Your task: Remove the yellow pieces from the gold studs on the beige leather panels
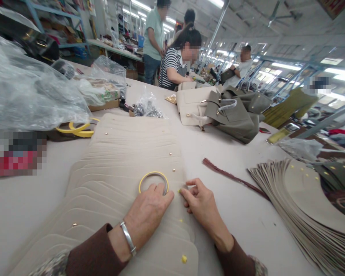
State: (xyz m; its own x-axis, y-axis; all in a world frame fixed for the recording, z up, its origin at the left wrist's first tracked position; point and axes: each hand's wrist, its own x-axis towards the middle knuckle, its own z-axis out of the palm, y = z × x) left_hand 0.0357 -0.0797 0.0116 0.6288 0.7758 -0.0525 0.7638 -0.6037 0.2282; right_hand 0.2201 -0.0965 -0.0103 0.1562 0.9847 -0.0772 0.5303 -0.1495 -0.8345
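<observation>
A long overlapping row of beige leather panels point(123, 161) lies on the table in front of me, each with a small metal stud. My left hand point(149, 211), with a silver bracelet at the wrist, rests on the panels with its fingers curled over the near edge of a yellow tape roll point(153, 177). My right hand point(199, 201) is beside it, fingertips pinched on a tiny yellow piece of tape point(179, 190) at a panel's right edge. Other small yellow bits point(184, 259) dot the nearer panels.
A fanned stack of beige pieces point(293, 207) lies at right, a dark red strip point(232, 177) before it. Olive and cream handbags point(232, 115) stand behind. Plastic bags point(31, 96) and more yellow tape rolls point(80, 129) are at left. Several people work at the far end.
</observation>
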